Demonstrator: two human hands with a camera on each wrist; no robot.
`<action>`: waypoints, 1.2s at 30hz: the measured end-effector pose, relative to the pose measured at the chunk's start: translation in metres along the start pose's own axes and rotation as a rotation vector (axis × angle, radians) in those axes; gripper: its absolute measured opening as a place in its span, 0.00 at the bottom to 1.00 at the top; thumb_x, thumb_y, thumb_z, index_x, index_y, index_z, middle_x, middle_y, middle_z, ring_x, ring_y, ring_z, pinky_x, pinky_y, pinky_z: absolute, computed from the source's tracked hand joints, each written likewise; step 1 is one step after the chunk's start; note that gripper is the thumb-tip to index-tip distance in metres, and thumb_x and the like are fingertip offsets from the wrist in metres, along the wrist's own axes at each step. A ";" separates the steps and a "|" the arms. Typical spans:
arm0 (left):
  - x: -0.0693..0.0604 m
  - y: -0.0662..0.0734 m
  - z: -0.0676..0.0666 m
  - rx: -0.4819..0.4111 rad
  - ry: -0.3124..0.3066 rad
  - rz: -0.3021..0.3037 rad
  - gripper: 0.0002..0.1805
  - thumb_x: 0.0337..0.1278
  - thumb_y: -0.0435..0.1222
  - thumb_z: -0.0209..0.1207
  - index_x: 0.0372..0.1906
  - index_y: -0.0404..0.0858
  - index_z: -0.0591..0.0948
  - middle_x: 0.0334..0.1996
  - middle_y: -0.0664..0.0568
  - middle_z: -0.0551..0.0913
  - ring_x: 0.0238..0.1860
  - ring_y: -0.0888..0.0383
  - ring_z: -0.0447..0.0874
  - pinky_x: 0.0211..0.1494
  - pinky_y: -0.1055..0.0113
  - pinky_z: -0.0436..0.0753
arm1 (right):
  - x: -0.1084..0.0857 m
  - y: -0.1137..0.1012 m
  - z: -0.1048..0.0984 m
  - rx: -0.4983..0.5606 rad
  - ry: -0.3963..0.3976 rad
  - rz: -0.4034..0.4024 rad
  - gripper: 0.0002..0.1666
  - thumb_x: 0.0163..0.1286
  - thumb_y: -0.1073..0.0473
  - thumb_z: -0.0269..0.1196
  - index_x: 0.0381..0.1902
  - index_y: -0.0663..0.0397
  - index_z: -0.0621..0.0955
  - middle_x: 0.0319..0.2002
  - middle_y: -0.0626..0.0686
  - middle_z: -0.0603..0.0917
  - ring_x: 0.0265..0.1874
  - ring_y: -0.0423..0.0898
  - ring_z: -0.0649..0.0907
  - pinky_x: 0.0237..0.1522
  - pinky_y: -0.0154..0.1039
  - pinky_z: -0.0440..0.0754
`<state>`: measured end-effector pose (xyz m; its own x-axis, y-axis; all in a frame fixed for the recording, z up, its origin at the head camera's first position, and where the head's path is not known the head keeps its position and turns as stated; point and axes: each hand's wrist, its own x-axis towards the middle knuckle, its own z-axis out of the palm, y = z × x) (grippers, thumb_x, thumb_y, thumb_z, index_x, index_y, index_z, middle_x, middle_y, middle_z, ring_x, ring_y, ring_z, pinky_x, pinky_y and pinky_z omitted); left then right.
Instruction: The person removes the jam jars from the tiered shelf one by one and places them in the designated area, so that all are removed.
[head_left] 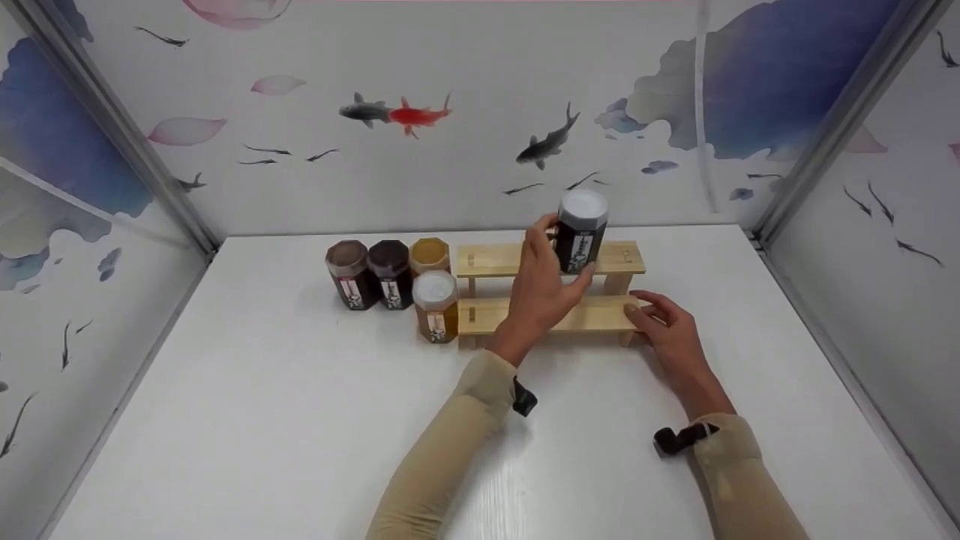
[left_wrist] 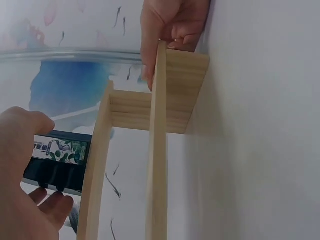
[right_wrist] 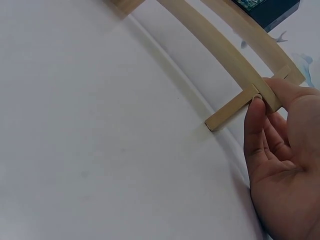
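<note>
A dark jar with a white lid (head_left: 582, 232) stands upright at the upper step of a small two-step wooden rack (head_left: 555, 315). My left hand (head_left: 536, 289) grips this jar from its left side, thumb and fingers around it. In the left wrist view the jar (left_wrist: 60, 160) is beside the upper board; whether its base touches the wood I cannot tell. My right hand (head_left: 671, 337) pinches the right end of the lower board, which the right wrist view shows between thumb and fingers (right_wrist: 256, 117).
Left of the rack stand an amber jar with a white lid (head_left: 436, 307), a yellow-lidded jar (head_left: 430, 255) behind it, a dark purple jar (head_left: 391, 274) and a brown-lidded jar (head_left: 352, 274). Printed panels (head_left: 465, 172) enclose the white table (head_left: 262, 420) at the back and sides.
</note>
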<state>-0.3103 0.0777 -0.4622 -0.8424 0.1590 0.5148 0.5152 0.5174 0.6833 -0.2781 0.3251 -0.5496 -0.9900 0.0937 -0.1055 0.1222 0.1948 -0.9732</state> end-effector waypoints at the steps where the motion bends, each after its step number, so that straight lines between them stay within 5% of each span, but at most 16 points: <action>1: 0.004 0.001 0.002 -0.016 0.005 -0.016 0.52 0.67 0.47 0.73 0.82 0.44 0.51 0.76 0.44 0.67 0.75 0.51 0.73 0.71 0.55 0.83 | 0.000 0.000 0.000 -0.005 0.004 -0.003 0.41 0.75 0.36 0.69 0.78 0.44 0.75 0.48 0.46 0.83 0.43 0.37 0.83 0.49 0.27 0.86; 9: 0.014 -0.007 0.012 -0.006 0.020 -0.114 0.57 0.63 0.47 0.76 0.85 0.50 0.49 0.76 0.46 0.72 0.71 0.51 0.80 0.67 0.53 0.86 | -0.003 -0.002 0.005 -0.026 0.002 -0.007 0.42 0.73 0.32 0.70 0.77 0.42 0.76 0.51 0.50 0.83 0.45 0.39 0.85 0.50 0.28 0.87; 21: 0.004 -0.011 -0.002 0.055 0.085 0.103 0.56 0.60 0.46 0.77 0.86 0.57 0.54 0.72 0.48 0.76 0.68 0.54 0.80 0.65 0.55 0.87 | -0.002 0.000 0.001 0.012 0.002 -0.040 0.40 0.73 0.35 0.70 0.76 0.45 0.77 0.46 0.47 0.83 0.42 0.37 0.84 0.48 0.27 0.86; 29: -0.013 -0.016 -0.029 0.040 0.102 0.115 0.55 0.58 0.48 0.78 0.85 0.57 0.59 0.68 0.49 0.80 0.64 0.56 0.83 0.62 0.55 0.88 | 0.000 0.001 -0.001 -0.016 0.004 -0.036 0.40 0.74 0.35 0.70 0.77 0.44 0.76 0.48 0.48 0.83 0.44 0.38 0.84 0.50 0.27 0.86; 36: -0.026 -0.030 -0.072 0.023 0.138 0.134 0.54 0.58 0.45 0.78 0.85 0.56 0.61 0.66 0.50 0.80 0.63 0.56 0.83 0.61 0.58 0.88 | -0.002 0.001 0.002 -0.010 0.008 -0.038 0.39 0.74 0.36 0.70 0.76 0.44 0.77 0.46 0.48 0.84 0.44 0.38 0.85 0.49 0.28 0.87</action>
<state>-0.2929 -0.0025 -0.4589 -0.7360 0.1122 0.6676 0.6165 0.5188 0.5923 -0.2758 0.3233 -0.5502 -0.9933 0.0939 -0.0671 0.0855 0.2079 -0.9744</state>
